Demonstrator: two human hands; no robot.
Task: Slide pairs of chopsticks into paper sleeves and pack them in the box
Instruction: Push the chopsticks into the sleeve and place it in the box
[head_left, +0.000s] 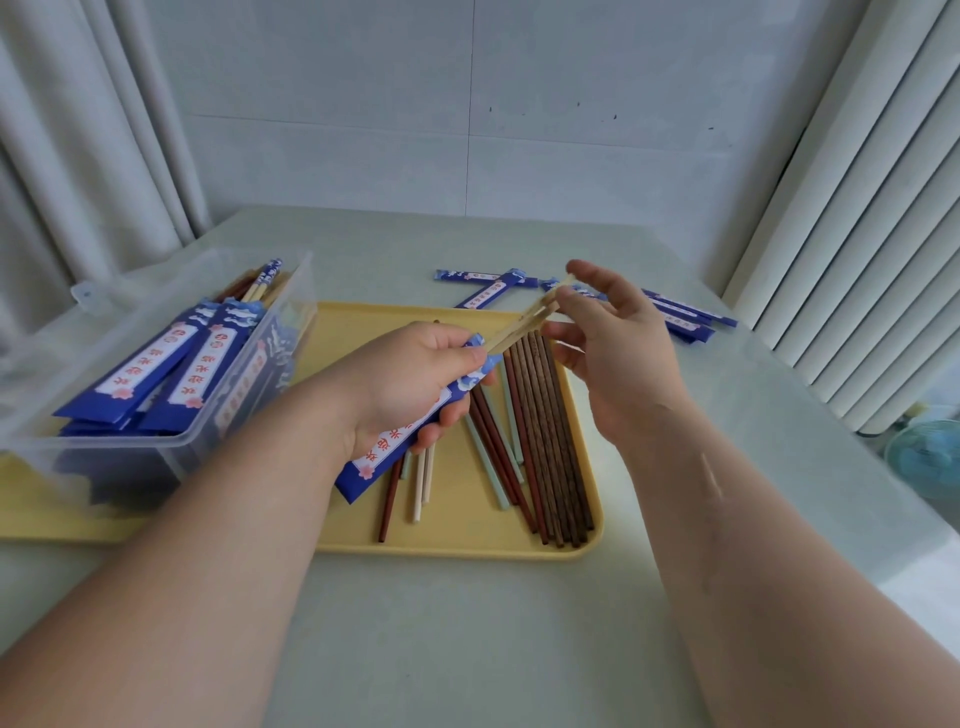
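My left hand grips a blue paper sleeve above the yellow tray. A pair of pale wooden chopsticks sticks out of the sleeve's top end. My right hand pinches the far ends of that pair between thumb and fingers. Loose chopsticks, dark brown, reddish, pale and mint, lie on the tray beneath my hands. The clear plastic box at the left holds several sleeved pairs.
Empty blue sleeves lie on the table behind the tray, to the right and centre. Curtains hang at the back left and along the right side. A small fan stands off the table's right edge.
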